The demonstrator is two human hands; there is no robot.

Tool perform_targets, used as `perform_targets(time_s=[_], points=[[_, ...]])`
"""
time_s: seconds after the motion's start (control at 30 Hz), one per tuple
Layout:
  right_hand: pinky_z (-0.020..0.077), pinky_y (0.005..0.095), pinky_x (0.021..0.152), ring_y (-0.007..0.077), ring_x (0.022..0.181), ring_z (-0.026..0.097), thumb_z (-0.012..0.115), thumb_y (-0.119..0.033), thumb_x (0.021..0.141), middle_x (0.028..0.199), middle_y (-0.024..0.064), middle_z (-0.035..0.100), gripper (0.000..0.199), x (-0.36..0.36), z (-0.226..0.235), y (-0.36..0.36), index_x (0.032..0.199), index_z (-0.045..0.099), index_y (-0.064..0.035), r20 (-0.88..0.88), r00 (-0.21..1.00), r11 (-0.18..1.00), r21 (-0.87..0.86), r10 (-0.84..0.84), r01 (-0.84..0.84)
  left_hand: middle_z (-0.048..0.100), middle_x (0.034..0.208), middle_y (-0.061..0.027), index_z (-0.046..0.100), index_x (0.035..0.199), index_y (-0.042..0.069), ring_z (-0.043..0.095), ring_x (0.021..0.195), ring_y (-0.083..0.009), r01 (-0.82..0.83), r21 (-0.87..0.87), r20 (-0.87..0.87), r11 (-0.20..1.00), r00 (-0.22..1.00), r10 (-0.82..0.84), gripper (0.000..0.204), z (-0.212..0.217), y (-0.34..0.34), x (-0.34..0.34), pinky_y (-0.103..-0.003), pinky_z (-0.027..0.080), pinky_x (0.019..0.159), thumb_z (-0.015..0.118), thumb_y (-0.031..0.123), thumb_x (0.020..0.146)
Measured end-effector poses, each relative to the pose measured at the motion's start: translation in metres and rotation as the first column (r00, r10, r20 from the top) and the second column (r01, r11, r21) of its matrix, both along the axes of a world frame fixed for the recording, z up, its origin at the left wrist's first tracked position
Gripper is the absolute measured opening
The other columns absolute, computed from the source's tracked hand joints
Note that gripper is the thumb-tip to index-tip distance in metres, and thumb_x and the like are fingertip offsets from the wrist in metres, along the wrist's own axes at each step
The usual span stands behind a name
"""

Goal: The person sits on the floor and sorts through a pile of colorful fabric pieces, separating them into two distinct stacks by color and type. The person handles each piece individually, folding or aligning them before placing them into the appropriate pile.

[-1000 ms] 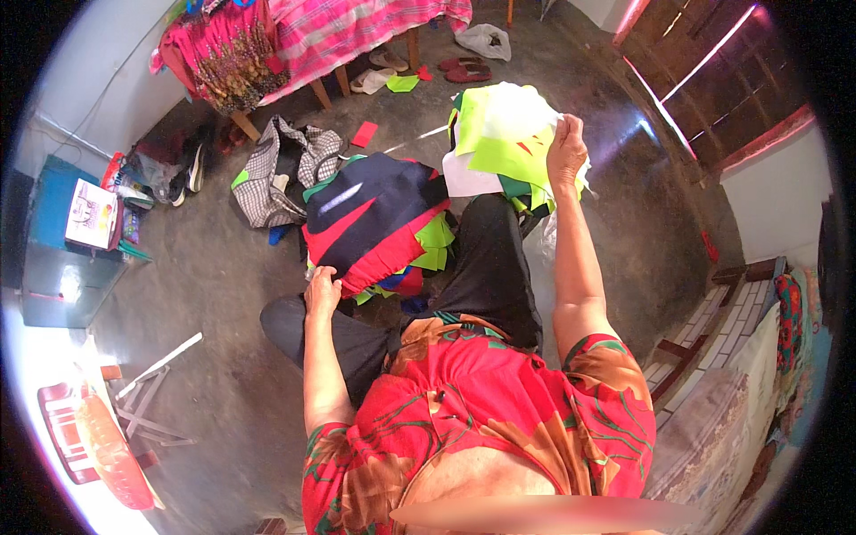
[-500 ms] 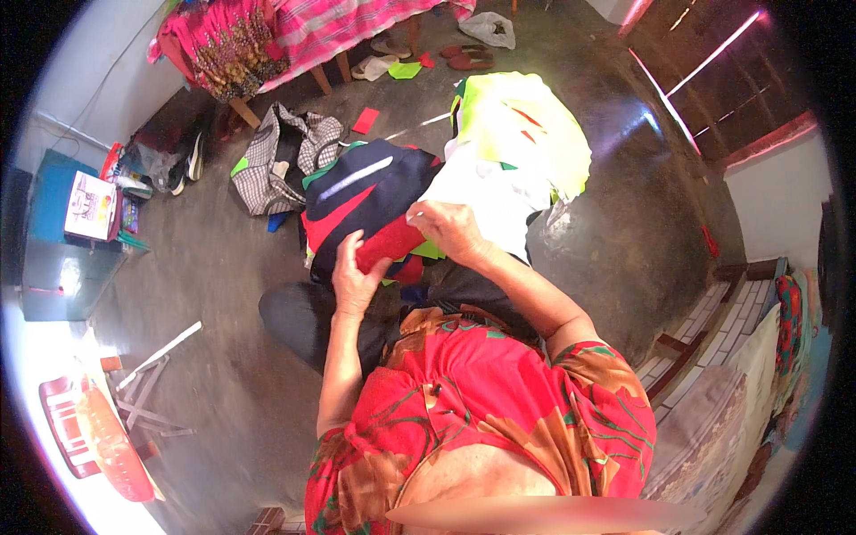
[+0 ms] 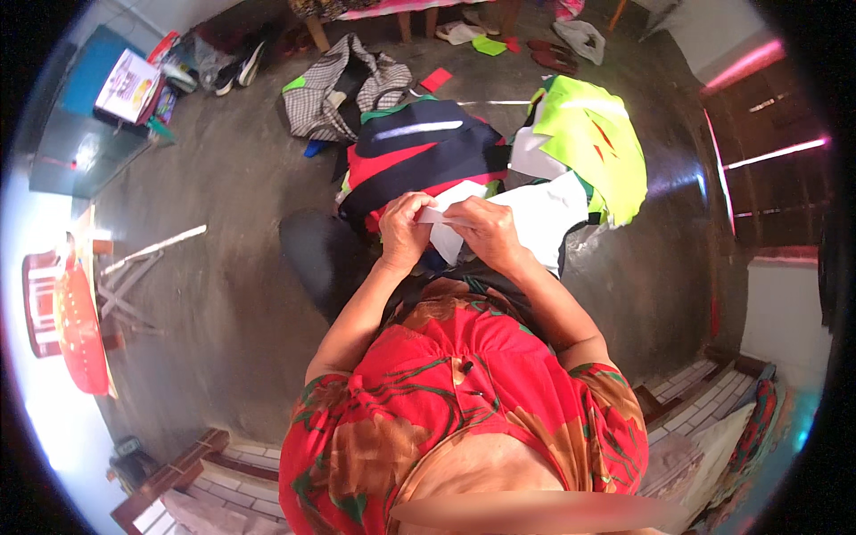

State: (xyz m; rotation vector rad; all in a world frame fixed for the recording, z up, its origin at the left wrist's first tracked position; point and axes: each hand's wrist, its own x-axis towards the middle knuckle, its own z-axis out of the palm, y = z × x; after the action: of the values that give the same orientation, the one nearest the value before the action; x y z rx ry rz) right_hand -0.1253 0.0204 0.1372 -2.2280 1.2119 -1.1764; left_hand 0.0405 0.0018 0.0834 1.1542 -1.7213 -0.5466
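In front of my lap, my left hand (image 3: 406,234) and my right hand (image 3: 490,232) pinch the edge of a white cloth (image 3: 448,242). Their fingertips nearly meet, and the cloth hangs between them. Just beyond is a heap of navy and red cloth (image 3: 428,147). To the right of my right hand lies more white cloth (image 3: 548,209); whether it joins the piece in my fingers I cannot tell. A bright yellow-green cloth (image 3: 606,147) is piled past it.
A checked cloth (image 3: 325,94) lies crumpled at the far left of the heap, near a small red scrap (image 3: 436,80). Shoes (image 3: 239,71) and a blue cabinet (image 3: 85,143) stand at the left. Brown footwear (image 3: 553,55) and a plastic bag (image 3: 580,40) lie at the back.
My left hand, empty and open before, now grips the white cloth. My right hand has brought the cloth in beside it. The view has tilted and shifted.
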Motion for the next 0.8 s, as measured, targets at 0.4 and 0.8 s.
perform_targets(time_s=[0.4, 0.8], points=[[0.0503, 0.0382, 0.065, 0.0313, 0.075, 0.063, 0.064, -0.003, 0.073, 0.086, 0.0105, 0.063, 0.017, -0.040, 0.017, -0.036, 0.089, 0.061, -0.0073, -0.345, 0.939, 0.989, 0.136, -0.012, 0.063, 0.066, 0.085, -0.0104, 0.062, 0.096, 0.004, 0.065, 0.083, -0.0191, -0.078, 0.129, -0.221, 0.989, 0.970, 0.105, 0.032, 0.004, -0.024, 0.047, -0.026, 0.048, 0.075, 0.048, -0.015, 0.073], [0.0496, 0.0373, 0.067, 0.0270, 0.081, 0.063, 0.058, -0.010, 0.075, 0.089, 0.0043, 0.065, 0.020, -0.024, 0.069, -0.143, 0.093, 0.063, -0.0173, -0.241, 0.842, 0.847, -0.373, -0.483, 0.379, 0.067, 0.083, -0.0036, 0.065, 0.087, 0.013, 0.064, 0.078, -0.0240, -0.297, -0.561, 0.111, 0.773, 0.898, 0.425, 0.026, 0.094, -0.118, 0.100, -0.035, 0.050, 0.069, 0.060, -0.004, 0.069]])
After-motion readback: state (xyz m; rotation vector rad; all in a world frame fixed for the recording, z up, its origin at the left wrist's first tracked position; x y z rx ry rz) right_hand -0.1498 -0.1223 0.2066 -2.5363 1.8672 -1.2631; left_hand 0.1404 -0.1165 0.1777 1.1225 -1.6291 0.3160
